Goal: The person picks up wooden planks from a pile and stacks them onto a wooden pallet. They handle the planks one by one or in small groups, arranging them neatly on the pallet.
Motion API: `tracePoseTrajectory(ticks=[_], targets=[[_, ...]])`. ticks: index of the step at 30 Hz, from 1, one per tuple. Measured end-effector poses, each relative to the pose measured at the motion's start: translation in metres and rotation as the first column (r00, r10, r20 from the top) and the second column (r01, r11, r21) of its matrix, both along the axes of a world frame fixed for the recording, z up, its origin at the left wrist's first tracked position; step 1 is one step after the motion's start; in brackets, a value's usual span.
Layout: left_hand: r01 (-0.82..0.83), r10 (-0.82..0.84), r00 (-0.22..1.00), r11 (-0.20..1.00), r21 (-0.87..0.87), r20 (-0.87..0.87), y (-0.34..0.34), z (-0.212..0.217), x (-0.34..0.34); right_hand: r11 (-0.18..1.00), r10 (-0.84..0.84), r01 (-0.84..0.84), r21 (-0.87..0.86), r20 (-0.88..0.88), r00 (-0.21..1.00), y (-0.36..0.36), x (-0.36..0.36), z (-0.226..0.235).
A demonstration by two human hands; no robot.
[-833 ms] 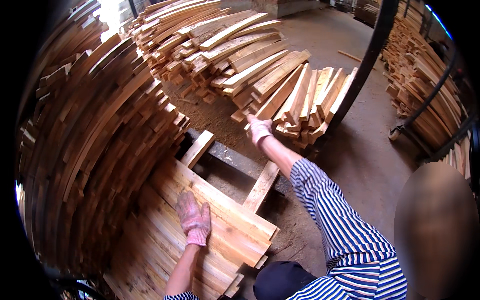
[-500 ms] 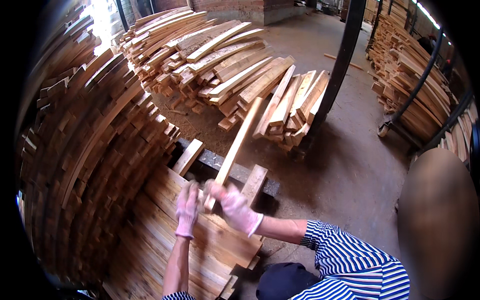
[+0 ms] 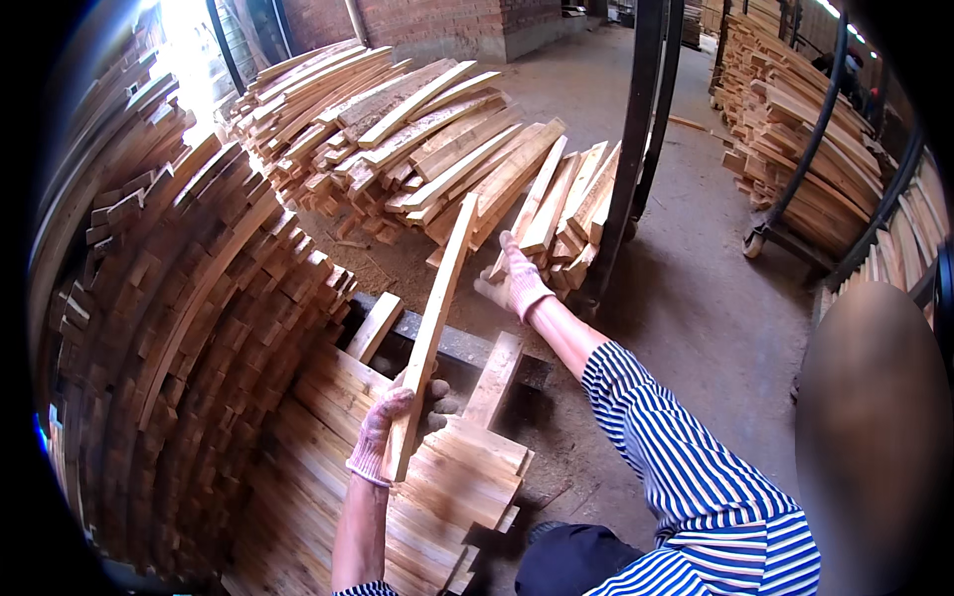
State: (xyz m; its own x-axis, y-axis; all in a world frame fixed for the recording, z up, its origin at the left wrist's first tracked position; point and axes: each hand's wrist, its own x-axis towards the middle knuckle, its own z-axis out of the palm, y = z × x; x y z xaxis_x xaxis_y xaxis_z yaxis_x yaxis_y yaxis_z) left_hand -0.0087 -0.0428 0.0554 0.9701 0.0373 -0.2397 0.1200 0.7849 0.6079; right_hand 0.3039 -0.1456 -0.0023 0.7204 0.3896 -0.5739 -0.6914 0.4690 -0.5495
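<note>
While the left hand (image 3: 380, 425), in a pinkish glove, is closed around the lower part of a long board (image 3: 434, 323), that board slants away toward one o'clock, its near end just beside the wrist and its far end well beyond the fingers. The right hand (image 3: 521, 282), gloved too, reaches out between one and two o'clock from the left one, apart from the held board. Its thumb and fingers are partly open about the near end of a second board (image 3: 537, 199), which points to one o'clock; I cannot tell how firmly they grip. A loose pile (image 3: 397, 134) lies at eleven o'clock from the right hand, and a black post (image 3: 638, 129) rises toward one o'clock. Beneath the left hand is a layer of boards (image 3: 323, 452), with a tall stack (image 3: 189, 328) at ten o'clock.
</note>
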Motion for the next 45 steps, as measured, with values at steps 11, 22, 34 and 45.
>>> tracePoseTrajectory(ticks=[11, 22, 34, 45], targets=[[-0.136, 0.121, 0.991, 0.901, 0.413, 0.061, -0.018, -0.087, 0.046, 0.911, 0.412, -0.372, -0.18, 0.348, 0.842, -0.079, -0.235, -0.02], [-0.124, 0.127, 0.991, 0.99, -0.067, 0.043, -0.127, -0.047, 0.074, 0.516, 0.848, -0.474, -0.714, 0.348, 0.4, -0.235, -0.261, 0.056], [-0.397, 0.412, 0.91, 0.899, -0.183, 0.052, -0.119, -0.066, 0.08, 0.638, 0.77, -0.356, -0.683, 0.576, 0.276, -0.204, -0.207, 0.023], [0.587, 0.514, 0.786, -0.449, 0.674, -0.343, 0.034, -0.101, 0.006, 0.414, 0.902, 0.277, -0.867, 0.349, -0.255, -0.067, -0.125, -0.051]])
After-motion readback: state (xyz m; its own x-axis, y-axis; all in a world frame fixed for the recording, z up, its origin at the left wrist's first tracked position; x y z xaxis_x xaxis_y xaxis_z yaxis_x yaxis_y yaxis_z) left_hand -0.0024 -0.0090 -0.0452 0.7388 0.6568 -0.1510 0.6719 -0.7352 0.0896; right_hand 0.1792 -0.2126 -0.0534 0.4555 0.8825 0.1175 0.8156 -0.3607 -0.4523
